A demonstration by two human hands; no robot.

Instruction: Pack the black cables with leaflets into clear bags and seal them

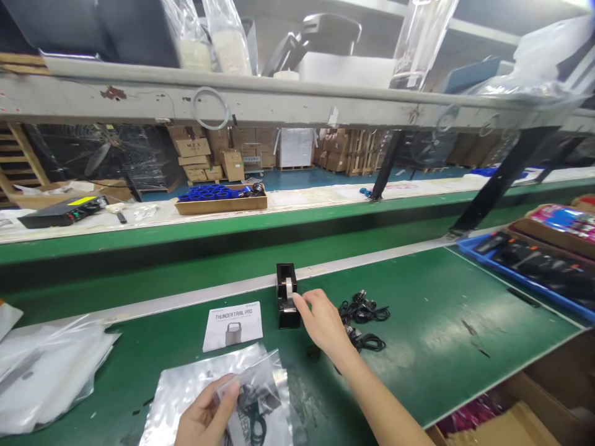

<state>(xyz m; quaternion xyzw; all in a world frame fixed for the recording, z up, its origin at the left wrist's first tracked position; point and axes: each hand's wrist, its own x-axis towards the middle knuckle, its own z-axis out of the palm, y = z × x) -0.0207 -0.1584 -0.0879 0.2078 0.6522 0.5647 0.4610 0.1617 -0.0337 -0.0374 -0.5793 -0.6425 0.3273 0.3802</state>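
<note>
My left hand (204, 416) is closed on a clear plastic bag (253, 396) with dark cable parts inside, held over a stack of flat clear bags (179, 390) at the bench's near edge. My right hand (323, 322) reaches forward, fingertips pinched at the tape end of a black tape dispenser (287, 296) standing upright on the green mat (441, 322). A white leaflet (233, 325) printed "THUNDERTRAIL PRO" lies left of the dispenser. Black coiled cables (365, 319) lie just right of my right hand.
A pile of clear bags (46, 365) lies at far left. A blue tray (534, 266) of black parts sits at right, cardboard boxes (534, 409) below it. Beyond a green conveyor (232, 232), a wooden tray of blue rings (220, 197) and a black device (62, 210). A shelf (279, 93) runs overhead.
</note>
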